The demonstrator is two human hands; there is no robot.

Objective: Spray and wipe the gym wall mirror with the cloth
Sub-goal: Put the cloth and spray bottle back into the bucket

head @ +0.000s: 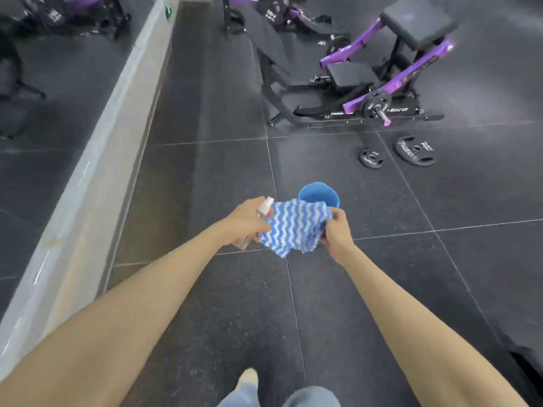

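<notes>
**Cloth and bottle up, mirror waiting**

Over on the left runs the wall mirror point(44, 113), dark with reflected floor and machines, a pale ledge point(111, 142) along its foot. I can make out no spray on the glass.

Centre now: the left hand point(246, 221) is wrapped round a small clear spray bottle point(266, 205), white nozzle poking up past the knuckles, and its fingertips seem to catch the cloth's left edge as well. The cloth point(293, 227) is blue with white wavy stripes, soft and rumpled, held loosely between both hands with its lower corners hanging. The right hand point(338, 230) pinches the right edge.

Just beyond the hands a blue bucket point(318, 195) sits on the floor. Far right are a purple gym machine point(367, 77) and two weight plates point(414, 151) lying flat.

My read: this is the getting-ready step, sorting the cloth out before any spraying. The next move calls for turning left to the mirror, leaving the cloth to the right hand alone, and aiming the nozzle at the glass.
</notes>
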